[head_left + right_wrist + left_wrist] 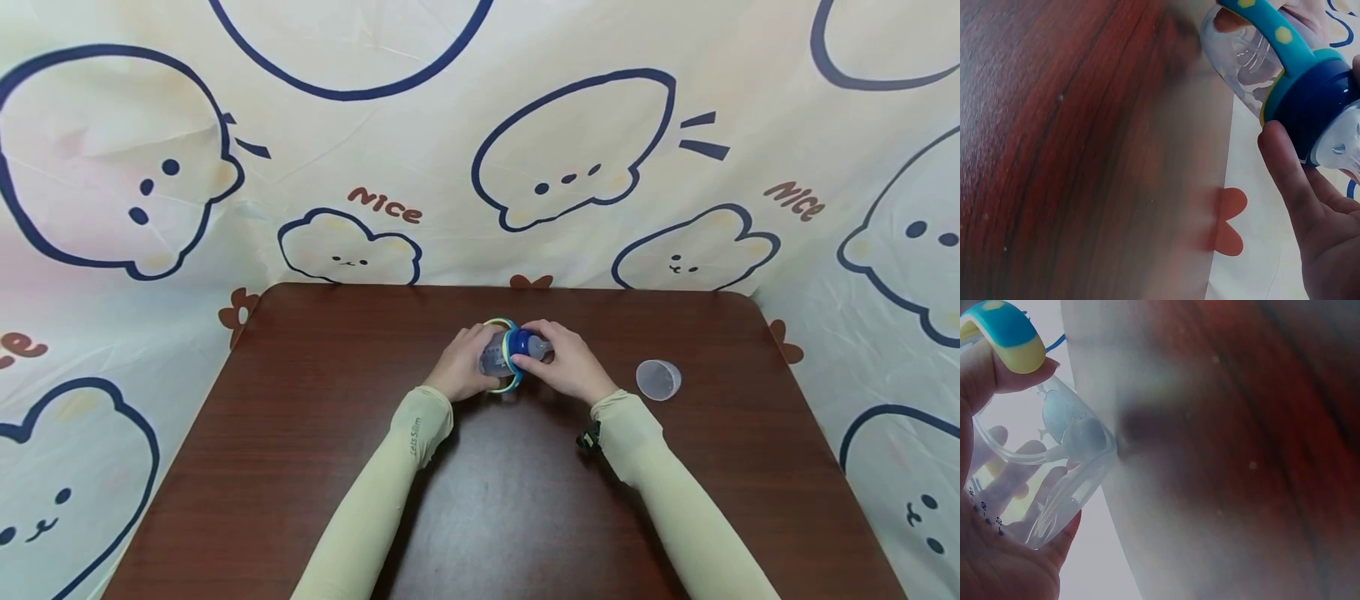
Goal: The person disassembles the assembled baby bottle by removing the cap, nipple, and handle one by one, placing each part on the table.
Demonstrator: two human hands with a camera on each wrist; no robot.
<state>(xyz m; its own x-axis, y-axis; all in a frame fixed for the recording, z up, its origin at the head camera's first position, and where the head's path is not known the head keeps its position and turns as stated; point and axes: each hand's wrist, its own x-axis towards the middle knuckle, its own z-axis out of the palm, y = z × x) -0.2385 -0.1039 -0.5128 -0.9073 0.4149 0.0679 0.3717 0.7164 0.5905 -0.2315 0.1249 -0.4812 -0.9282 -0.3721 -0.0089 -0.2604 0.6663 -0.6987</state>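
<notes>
A clear baby bottle (494, 357) lies sideways between both hands above the table, its base toward the left. My left hand (462, 364) grips the bottle's body; through the clear wall in the left wrist view, fingers (1019, 469) show behind a tube with a weighted end (1087, 439). My right hand (564, 363) holds the dark blue collar (1316, 106) between thumb and fingers. A clear nipple (538, 347) sticks out of the collar toward the right palm. Blue-and-yellow handles (1275, 31) are fitted round the bottle's neck.
A translucent cup-shaped cap (658, 380) stands on the brown table (300, 467), right of the right hand. A cartoon-print cloth (450, 167) hangs behind the table and along both sides. A dark device (588, 437) sits at the right wrist.
</notes>
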